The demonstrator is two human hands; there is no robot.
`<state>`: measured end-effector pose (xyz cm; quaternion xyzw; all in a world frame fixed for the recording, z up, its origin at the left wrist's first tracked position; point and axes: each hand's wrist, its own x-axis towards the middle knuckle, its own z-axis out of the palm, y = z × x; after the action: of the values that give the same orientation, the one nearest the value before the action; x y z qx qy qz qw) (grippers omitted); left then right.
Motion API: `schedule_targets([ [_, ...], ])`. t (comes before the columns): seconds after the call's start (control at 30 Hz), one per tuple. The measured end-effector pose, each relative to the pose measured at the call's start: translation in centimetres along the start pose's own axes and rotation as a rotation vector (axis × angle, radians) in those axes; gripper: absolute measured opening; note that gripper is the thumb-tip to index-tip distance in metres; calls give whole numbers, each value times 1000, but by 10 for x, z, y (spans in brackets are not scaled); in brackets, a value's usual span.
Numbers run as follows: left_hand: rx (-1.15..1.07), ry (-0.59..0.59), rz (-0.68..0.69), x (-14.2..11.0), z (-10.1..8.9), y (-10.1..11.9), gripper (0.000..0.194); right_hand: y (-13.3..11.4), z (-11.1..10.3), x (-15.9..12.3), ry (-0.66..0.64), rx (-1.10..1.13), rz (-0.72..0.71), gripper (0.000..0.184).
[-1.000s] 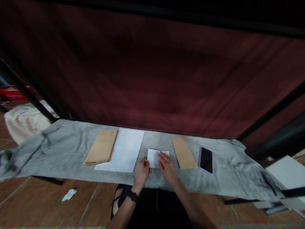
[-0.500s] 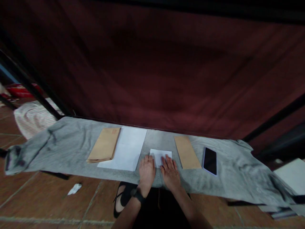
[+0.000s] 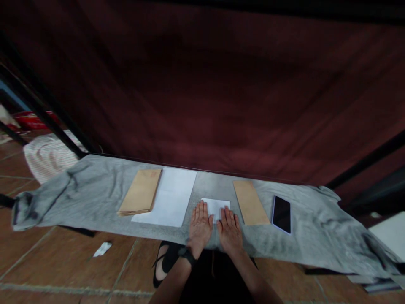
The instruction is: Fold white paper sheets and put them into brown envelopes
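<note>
Small white paper (image 3: pixel 217 205), flat, rectangular, my hands (image 3: pixel 200 223) side by side, pressing it, near edge hidden.

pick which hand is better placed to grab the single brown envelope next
The right hand, I'd judge: it rests flat at the right side of the small white paper, close to the single brown envelope. The left hand is farther off, with the right between.
</note>
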<state>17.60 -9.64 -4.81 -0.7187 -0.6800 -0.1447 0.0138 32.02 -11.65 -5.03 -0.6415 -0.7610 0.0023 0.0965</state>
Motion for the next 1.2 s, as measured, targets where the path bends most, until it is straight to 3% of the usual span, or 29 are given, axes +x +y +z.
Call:
schedule_targets([
  [0.3, 32, 56, 19, -8, 0, -10, 61, 12, 3, -14, 139, -16, 67, 57],
  [0.53, 38, 30, 44, -8, 0, -12, 61, -18, -3, -24, 190, 90, -210, 49],
  [0.73, 31, 49, 41, -8, 0, -13, 61, -1, 0, -36, 281, 39, -148, 52],
  [0.87, 28, 52, 40, -7, 1, -13, 61, 22, -3, -46, 246, -15, -143, 54],
  [1.0, 14, 64, 48, -8, 1, -14, 62, 25, -10, -44, 193, -14, -101, 53],
  [1.1, 13, 51, 47, -8, -1, -13, 63, 15, -18, -26, 118, 31, -36, 54],
  [1.2, 9, 28, 42, -7, -3, -12, 64, 5, -24, 2, 18, 93, -77, 53],
])
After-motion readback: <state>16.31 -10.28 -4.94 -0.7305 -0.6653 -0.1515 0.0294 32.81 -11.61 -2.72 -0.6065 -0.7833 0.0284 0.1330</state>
